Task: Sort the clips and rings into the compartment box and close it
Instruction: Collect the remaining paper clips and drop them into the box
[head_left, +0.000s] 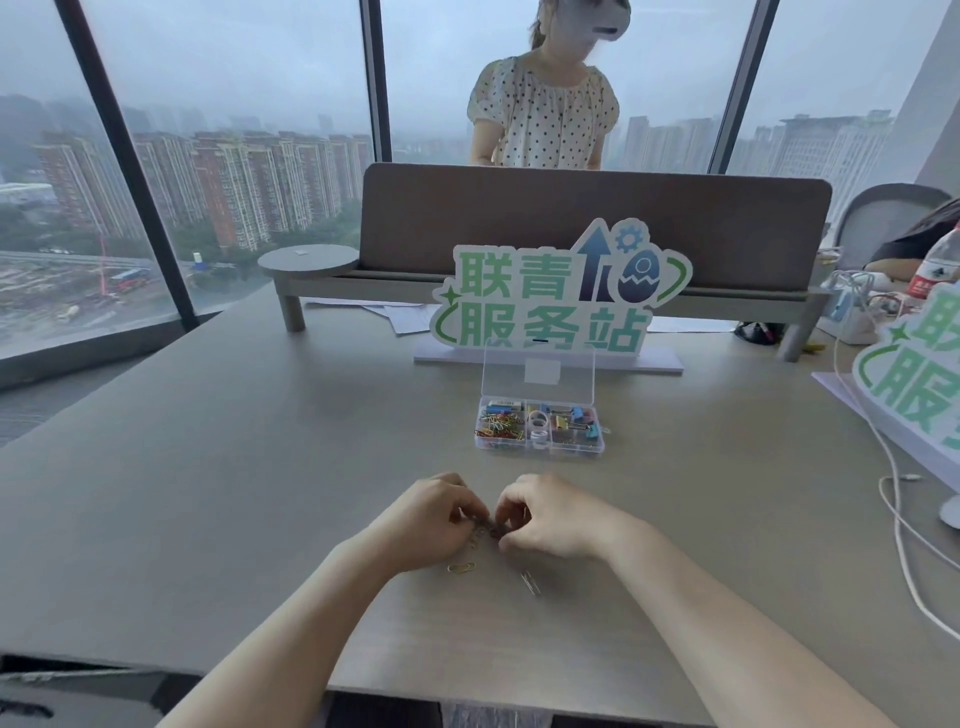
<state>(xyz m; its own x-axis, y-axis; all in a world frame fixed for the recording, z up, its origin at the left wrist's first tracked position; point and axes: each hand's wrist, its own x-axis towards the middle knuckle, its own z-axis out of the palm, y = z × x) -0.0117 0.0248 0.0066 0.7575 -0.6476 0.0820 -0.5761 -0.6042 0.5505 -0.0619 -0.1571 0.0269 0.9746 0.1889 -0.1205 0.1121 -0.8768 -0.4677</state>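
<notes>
Both our hands meet over a small bunch of paper clips on the surface. Left hand and right hand both have fingers curled, pinching at the bunch between them; exactly how many clips each holds we cannot tell. Two loose ones lie just nearer to us: a gold clip, long axis roughly left-right, close to the left hand, and a silver clip, angled diagonally, nearer the right hand. The compartment box sits straight ahead, slightly right, lid up, well apart from the hands, so we judge the right hand has the shorter carry. Open room between hands and box; white cable stays far right. Near edge of the surface is close behind the loose clips.
</notes>
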